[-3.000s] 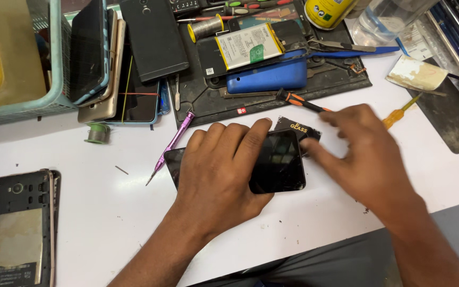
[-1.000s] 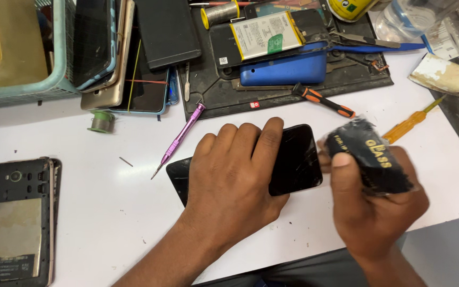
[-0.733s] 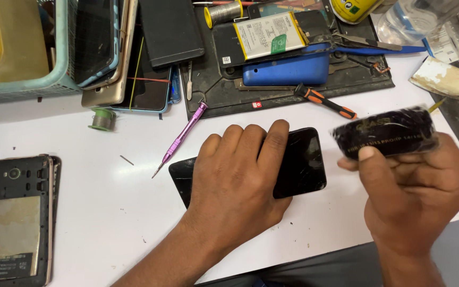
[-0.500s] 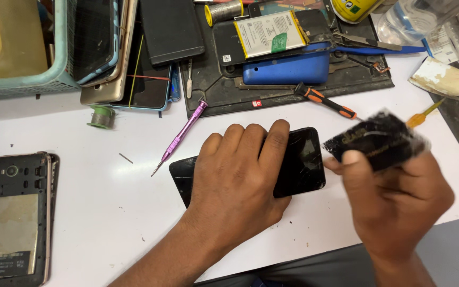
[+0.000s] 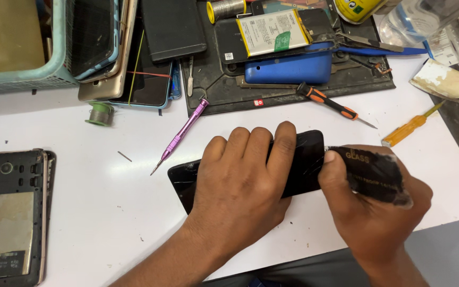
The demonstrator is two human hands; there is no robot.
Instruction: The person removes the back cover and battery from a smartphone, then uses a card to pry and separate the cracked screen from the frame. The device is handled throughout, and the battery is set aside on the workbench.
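The right hand (image 5: 370, 212) is curled shut around a small black card (image 5: 373, 172), thumb pressed along its upper left corner and fingers wrapped beneath, so that the card's left end meets the right edge of a black phone (image 5: 306, 162). The wrist comes up from the near edge of the white table (image 5: 81, 228) and bends left toward the phone. The left hand (image 5: 243, 186) lies palm down over the middle of that phone, fingers spread only a little and laid flat across the glass, fingertips reaching its far edge; it presses the phone to the table rather than gripping it, with the forearm running back toward the near edge. The phone lies flat and slightly slanted near the middle of the table, its cracked left end (image 5: 184, 178) showing past the hand. Just beyond the left hand a purple screwdriver (image 5: 181, 133) lies slantwise, tip toward the near left. Farther back, a black work mat (image 5: 288, 79) holds a blue phone shell (image 5: 288, 69), a battery (image 5: 272, 32) and an orange-and-black screwdriver (image 5: 328, 101). A yellow screwdriver (image 5: 410, 127) lies toward the right edge. At the left edge rests an opened phone back (image 5: 9, 212), and at the far left corner a teal basket (image 5: 38, 48).
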